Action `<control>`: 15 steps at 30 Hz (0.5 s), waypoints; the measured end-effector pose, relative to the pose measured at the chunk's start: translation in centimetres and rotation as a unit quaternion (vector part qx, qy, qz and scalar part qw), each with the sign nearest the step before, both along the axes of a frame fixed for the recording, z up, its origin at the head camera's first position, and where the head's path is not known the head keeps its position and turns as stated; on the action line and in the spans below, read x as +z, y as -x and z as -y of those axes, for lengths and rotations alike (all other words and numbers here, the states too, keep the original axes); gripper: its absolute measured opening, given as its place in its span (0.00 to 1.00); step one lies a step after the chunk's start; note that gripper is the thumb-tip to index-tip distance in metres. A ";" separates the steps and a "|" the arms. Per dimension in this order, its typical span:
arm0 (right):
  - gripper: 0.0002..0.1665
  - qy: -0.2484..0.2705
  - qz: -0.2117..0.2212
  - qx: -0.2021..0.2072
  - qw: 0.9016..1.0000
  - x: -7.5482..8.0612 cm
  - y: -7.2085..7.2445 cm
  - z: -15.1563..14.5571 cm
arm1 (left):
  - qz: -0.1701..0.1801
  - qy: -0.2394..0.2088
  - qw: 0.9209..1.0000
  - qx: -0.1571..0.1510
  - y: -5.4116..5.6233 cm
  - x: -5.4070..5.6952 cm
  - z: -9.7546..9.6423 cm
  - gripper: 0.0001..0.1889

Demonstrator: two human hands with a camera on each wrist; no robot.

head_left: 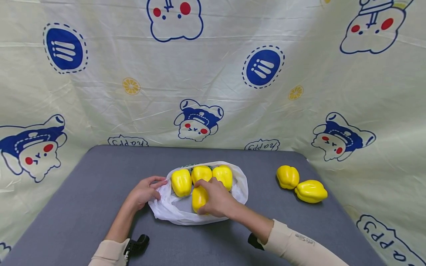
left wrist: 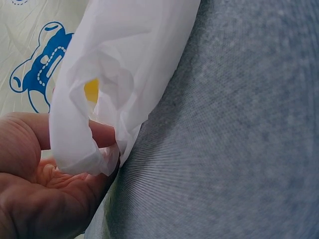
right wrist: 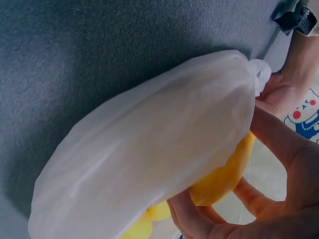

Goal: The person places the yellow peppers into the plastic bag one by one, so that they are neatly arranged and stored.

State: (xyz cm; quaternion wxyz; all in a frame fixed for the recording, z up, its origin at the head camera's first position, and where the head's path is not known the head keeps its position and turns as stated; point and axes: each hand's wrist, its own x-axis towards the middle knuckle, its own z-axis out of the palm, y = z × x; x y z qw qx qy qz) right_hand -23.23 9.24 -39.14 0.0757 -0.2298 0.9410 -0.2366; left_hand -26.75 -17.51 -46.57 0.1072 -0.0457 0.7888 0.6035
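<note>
A white plastic bag lies spread wide at the middle of the table, its mouth facing up. My right hand grips a yellow bell pepper inside the bag's near part, thumb and fingers on opposite sides of it. Behind that one sit three more yellow peppers in the bag. At the bag's left side, my left hand holds the edge; in the left wrist view a finger runs through the bag's handle loop. The right wrist view shows the bag's wall covering part of the gripped pepper.
Two more yellow peppers lie against each other on the right of the grey table. A printed cloth hangs behind the table's far edge. Black wrist devices sit on both forearms.
</note>
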 end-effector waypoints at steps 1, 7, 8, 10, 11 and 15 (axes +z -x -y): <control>0.41 0.001 -0.001 0.001 1.000 -0.1 0.0 0.1 | 0.000 -0.001 1.000 0.000 0.0 0.0 0.0 0.36; 0.42 0.008 -0.005 0.008 1.000 -0.6 -0.1 0.6 | 0.002 -0.001 1.000 0.000 0.0 0.1 -0.1 0.36; 0.42 0.007 -0.006 0.009 1.000 -0.6 -0.1 0.6 | 0.002 0.000 1.000 0.000 0.0 0.1 -0.1 0.36; 0.42 0.007 -0.009 0.010 1.000 -0.8 0.0 0.7 | 0.003 0.000 1.000 0.001 0.0 0.1 -0.1 0.36; 0.42 0.007 -0.010 0.011 1.000 -0.9 0.0 0.8 | 0.003 0.000 1.000 0.001 0.0 0.1 -0.1 0.36; 0.42 0.005 -0.010 0.012 1.000 -1.1 0.0 1.0 | 0.002 -0.001 1.000 0.001 0.0 0.0 0.0 0.36</control>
